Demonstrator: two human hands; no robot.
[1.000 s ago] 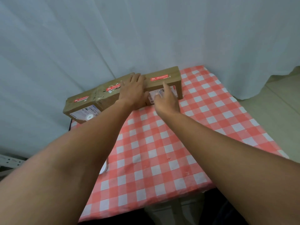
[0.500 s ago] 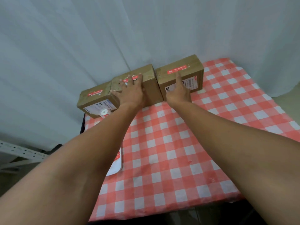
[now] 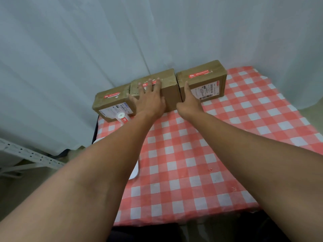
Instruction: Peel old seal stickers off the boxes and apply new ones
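Three brown cardboard boxes stand in a row at the table's far edge, each with a red seal sticker on top. My left hand lies flat with spread fingers on the middle box, covering most of its sticker. My right hand rests against the front of the right box, its thumb pointing up at the narrow gap between the middle and right boxes. The right box's sticker and the left box's sticker are in plain sight. The left box is untouched.
A roll of red stickers with a white core leans at the left box's front. A white sheet pokes out under my left forearm. The red-checked tablecloth covers the table. A white curtain hangs behind; a metal shelf rail is at left.
The view has swung left and downward, so the boxes sit more central. My left hand has spread flatter on the middle box. My right hand stays at the right box's front.
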